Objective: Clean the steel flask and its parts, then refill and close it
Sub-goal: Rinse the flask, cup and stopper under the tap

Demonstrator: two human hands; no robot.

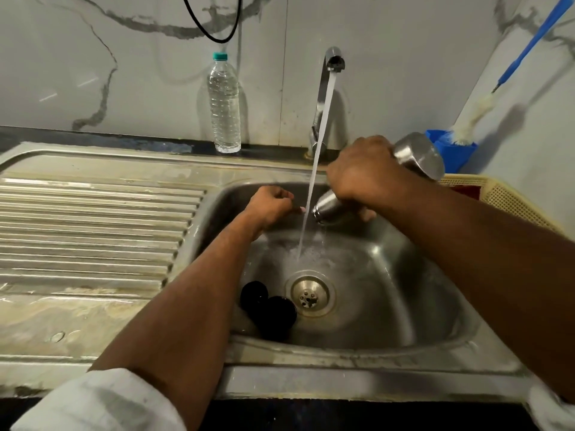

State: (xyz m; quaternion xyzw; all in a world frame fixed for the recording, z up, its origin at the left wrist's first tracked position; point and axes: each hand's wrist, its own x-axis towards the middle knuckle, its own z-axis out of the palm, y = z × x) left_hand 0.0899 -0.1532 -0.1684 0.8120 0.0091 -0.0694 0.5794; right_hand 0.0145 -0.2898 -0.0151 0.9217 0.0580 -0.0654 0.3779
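My right hand (364, 175) grips the steel flask (418, 154) round its middle and holds it tilted over the sink, mouth (325, 206) down and to the left, base up at the right. Water dribbles from the mouth. The tap (334, 59) runs, and its stream falls just left of the flask mouth. My left hand (270, 205) hovers beside the stream with fingers curled; whether it holds anything I cannot tell. Two black flask parts (269, 304) lie on the sink floor, left of the drain (309, 295).
The steel sink (404, 306) has a ribbed draining board (93, 219) on its left. A clear plastic water bottle (224, 104) stands at the back wall. A blue-handled bottle brush (476, 113) stands in a blue holder at the back right, beside a yellow mesh basket (497, 194).
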